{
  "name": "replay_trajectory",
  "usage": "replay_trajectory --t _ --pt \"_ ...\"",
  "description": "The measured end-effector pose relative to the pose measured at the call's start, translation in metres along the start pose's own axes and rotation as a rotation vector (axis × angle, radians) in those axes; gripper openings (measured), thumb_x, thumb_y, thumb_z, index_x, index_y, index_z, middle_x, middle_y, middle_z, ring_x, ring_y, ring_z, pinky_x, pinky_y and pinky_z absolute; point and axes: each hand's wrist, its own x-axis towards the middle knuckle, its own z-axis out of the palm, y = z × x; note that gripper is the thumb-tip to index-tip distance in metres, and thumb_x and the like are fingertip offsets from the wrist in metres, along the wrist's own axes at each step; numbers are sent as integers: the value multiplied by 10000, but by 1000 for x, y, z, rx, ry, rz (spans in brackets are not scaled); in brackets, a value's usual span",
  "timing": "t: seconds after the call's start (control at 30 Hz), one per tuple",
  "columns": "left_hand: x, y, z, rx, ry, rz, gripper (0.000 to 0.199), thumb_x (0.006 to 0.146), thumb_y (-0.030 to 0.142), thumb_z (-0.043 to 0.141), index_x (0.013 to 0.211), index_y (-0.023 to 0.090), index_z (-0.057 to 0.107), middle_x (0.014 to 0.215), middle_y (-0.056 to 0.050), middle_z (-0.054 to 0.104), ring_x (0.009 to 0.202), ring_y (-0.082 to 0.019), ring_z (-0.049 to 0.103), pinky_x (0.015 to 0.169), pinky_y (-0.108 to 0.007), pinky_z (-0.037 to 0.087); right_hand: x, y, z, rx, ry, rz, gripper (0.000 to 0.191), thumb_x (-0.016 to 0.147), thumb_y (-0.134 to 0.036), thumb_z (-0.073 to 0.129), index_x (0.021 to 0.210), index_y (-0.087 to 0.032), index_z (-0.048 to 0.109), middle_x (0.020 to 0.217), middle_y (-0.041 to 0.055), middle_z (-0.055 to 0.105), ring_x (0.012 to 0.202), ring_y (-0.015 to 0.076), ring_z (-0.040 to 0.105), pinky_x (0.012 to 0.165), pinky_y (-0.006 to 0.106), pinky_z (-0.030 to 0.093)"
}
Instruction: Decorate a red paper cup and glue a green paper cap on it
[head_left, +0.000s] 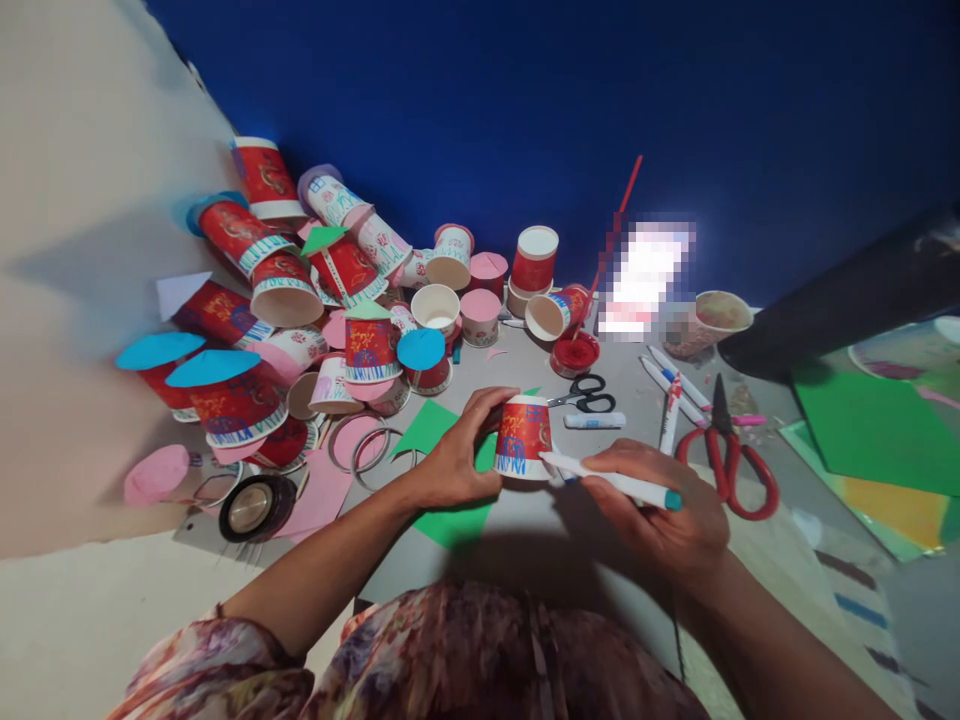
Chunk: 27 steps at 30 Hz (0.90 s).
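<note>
A red paper cup with blue drawn lines and a white rim stands upside down in my left hand, whose fingers wrap round its left side. My right hand pinches a white marker with a teal end. The marker's tip meets the cup's right side near the lower edge. Beneath the cup and my left hand lie pieces of green paper. Just behind the cup are black-handled scissors, and a capped marker lies beside them.
Several decorated paper cups crowd the left and back. A red paint pot holds a brush. Red-handled scissors, several markers and green sheets lie to the right. A tape roll sits at the left edge.
</note>
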Motion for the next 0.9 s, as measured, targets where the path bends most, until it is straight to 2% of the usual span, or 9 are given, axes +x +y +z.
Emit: replay_trajectory --t 0.1,0.2,0.7,0.9 --pt "0 0 1 43 -9 19 987 605 11 660 1513 306 408 1487 -102 393 1458 -338 444 1236 -517 400 0 0 0 -6 -29 6 93 998 -241 620 938 -224 689 760 14 767 643 173 733 601 265 577" --pt "0 0 1 54 -14 21 996 602 6 648 1520 306 401 1492 -104 388 1468 -339 432 1245 -524 385 1 -1 0 -2 4 -12 87 993 -217 621 933 -230 683 757 7 768 638 168 731 621 263 580" --pt "-1 -3 2 -86 -10 -40 938 632 38 714 1490 283 424 1524 -125 392 1487 -357 433 1264 -541 347 0 1 -4 9 -15 57 107 989 -212 610 912 -236 680 774 0 763 652 163 725 612 254 562" --pt "-1 -7 2 -153 -15 -54 942 621 33 714 1482 286 428 1543 -126 406 1491 -359 436 1258 -547 349 -2 5 -4 -7 25 51 92 966 -182 637 910 -240 681 777 -19 755 662 144 720 617 227 546"
